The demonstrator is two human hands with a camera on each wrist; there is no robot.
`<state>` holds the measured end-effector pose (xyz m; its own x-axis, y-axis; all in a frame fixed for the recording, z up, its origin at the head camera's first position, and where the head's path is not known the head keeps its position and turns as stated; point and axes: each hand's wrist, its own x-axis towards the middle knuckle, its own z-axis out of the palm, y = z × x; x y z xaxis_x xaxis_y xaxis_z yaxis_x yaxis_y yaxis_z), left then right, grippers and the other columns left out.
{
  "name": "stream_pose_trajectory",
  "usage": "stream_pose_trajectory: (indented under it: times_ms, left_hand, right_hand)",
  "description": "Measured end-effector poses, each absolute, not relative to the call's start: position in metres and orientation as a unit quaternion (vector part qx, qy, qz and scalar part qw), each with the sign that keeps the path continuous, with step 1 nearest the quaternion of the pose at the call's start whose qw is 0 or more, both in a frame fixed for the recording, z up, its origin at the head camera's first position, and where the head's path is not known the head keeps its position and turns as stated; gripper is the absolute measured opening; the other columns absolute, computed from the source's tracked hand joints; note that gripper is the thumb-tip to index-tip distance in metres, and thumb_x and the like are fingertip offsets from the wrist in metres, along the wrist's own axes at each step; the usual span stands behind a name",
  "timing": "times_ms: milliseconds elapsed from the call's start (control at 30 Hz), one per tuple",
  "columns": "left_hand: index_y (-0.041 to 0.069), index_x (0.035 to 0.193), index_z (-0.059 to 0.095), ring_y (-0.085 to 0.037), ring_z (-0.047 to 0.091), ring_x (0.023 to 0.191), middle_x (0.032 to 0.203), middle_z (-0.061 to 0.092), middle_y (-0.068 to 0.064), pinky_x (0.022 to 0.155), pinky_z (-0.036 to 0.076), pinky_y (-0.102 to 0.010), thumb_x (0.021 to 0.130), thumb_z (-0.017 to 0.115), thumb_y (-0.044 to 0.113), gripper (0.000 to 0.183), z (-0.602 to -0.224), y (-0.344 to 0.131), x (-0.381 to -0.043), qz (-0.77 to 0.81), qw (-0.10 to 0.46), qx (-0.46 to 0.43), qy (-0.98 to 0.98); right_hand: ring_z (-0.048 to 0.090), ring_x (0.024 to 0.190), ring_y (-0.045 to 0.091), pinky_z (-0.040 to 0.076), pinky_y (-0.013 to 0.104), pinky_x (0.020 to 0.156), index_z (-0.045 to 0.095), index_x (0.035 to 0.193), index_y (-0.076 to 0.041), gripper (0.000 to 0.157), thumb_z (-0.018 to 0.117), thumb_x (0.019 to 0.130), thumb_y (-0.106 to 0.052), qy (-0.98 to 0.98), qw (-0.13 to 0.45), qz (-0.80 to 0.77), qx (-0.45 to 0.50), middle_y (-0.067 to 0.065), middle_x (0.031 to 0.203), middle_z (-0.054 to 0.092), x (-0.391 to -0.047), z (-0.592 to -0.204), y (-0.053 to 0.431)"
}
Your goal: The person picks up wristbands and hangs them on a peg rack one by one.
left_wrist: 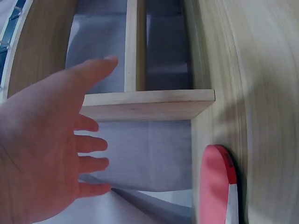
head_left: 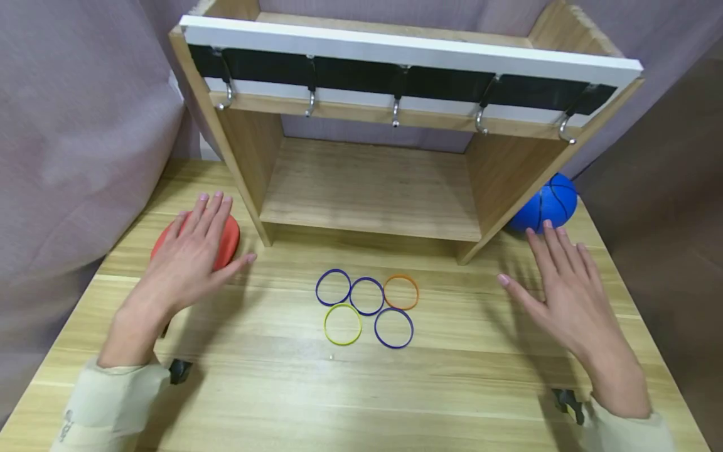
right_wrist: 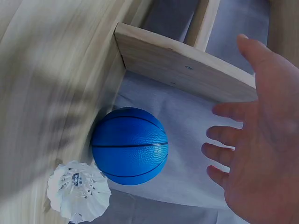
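Observation:
My left hand [head_left: 189, 260] hovers palm down with fingers straight and thumb spread, holding nothing. It covers part of a red table tennis bat [head_left: 230, 242], which also shows at the lower right of the left wrist view. On the other side my right hand [head_left: 570, 301] is held out flat and holds nothing. Its fingertips overlap the lower edge of a blue ball [head_left: 545, 201] with black lines in the head view. Between the hands lie rubber-band-like rings: a yellow ring [head_left: 325, 324], an orange ring [head_left: 418, 292] and three dark blue rings [head_left: 333, 270], grouped in two rows.
A wooden shelf unit [head_left: 367, 188] stands at the back, with several metal hooks [head_left: 396, 113] along its black and white front strip. Beside the ball sits a white shuttlecock [right_wrist: 79, 191]. Grey cloth [head_left: 85, 125] hangs behind and at the left of the table [head_left: 271, 395].

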<state>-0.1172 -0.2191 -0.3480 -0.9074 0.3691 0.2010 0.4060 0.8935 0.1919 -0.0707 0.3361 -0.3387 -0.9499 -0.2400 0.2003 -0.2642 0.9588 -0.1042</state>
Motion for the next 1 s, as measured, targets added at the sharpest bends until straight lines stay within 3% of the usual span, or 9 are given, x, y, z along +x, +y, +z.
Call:
stream_pose_trajectory:
  times_ms: [67, 167, 300, 400, 700, 1000]
  left_hand:
    - [0.007, 0.157, 0.008, -0.032, 0.01, 0.147, 0.161, 0.013, -0.014, 0.119, 0.014, -0.056, 0.094, 0.058, 0.053, 0.093, -0.347, -0.22, -0.119, -0.155, 0.089, -0.2, -0.963]
    - [0.014, 0.157, 0.015, -0.034, 0.03, 0.141, 0.159, 0.023, -0.008, 0.112, 0.031, -0.056, 0.093, 0.065, 0.042, 0.086, -0.344, -0.218, -0.123, -0.259, 0.103, -0.191, -0.941]
    - [0.023, 0.155, 0.023, -0.029, 0.042, 0.134, 0.154, 0.035, -0.001, 0.104, 0.044, -0.052, 0.092, 0.07, 0.025, 0.08, -0.34, -0.208, -0.132, -0.409, 0.121, -0.172, -0.888]
    - [0.022, 0.153, 0.027, -0.024, 0.045, 0.132, 0.149, 0.04, -0.001, 0.1, 0.049, -0.045, 0.091, 0.071, 0.015, 0.077, -0.335, -0.199, -0.14, -0.484, 0.122, -0.156, -0.852]
    - [0.008, 0.135, 0.041, -0.023, 0.057, 0.113, 0.129, 0.052, -0.005, 0.081, 0.056, -0.023, 0.087, 0.072, 0.003, 0.058, -0.317, -0.187, -0.15, -0.576, 0.133, -0.09, -0.801]
    - [-0.001, 0.122, 0.044, -0.023, 0.062, 0.107, 0.118, 0.055, -0.006, 0.077, 0.06, -0.025, 0.082, 0.074, -0.004, 0.05, -0.319, -0.186, -0.151, -0.551, 0.165, -0.098, -0.812]
  right_hand:
    - [0.003, 0.148, 0.031, -0.003, 0.052, 0.12, 0.025, 0.155, -0.006, 0.082, 0.059, 0.094, -0.05, -0.985, 0.093, 0.065, 0.131, 0.012, 0.162, 0.007, -0.07, -0.336, 0.334]
    - [0.018, 0.144, 0.039, 0.014, 0.062, 0.116, 0.037, 0.149, -0.004, 0.075, 0.061, 0.094, -0.048, -0.984, 0.091, 0.065, 0.138, 0.019, 0.159, 0.021, -0.068, -0.33, 0.325]
    - [0.049, 0.123, 0.045, 0.039, 0.066, 0.098, 0.052, 0.138, -0.002, 0.064, 0.065, 0.093, -0.046, -0.981, 0.084, 0.074, 0.156, 0.023, 0.137, 0.053, -0.067, -0.319, 0.303]
    - [0.06, 0.108, 0.042, 0.048, 0.061, 0.091, 0.058, 0.132, -0.005, 0.055, 0.064, 0.094, -0.044, -0.978, 0.063, 0.094, 0.177, 0.019, 0.121, 0.064, -0.068, -0.314, 0.282]
    - [0.061, 0.112, 0.033, 0.051, 0.055, 0.094, 0.058, 0.135, -0.009, 0.051, 0.057, 0.098, -0.045, -0.958, -0.061, 0.159, 0.229, 0.012, 0.126, 0.064, -0.079, -0.316, 0.232]
    - [0.061, 0.113, 0.032, 0.051, 0.054, 0.095, 0.06, 0.132, -0.007, 0.047, 0.061, 0.097, -0.039, -0.953, -0.07, 0.173, 0.239, 0.01, 0.127, 0.063, -0.093, -0.334, 0.217]
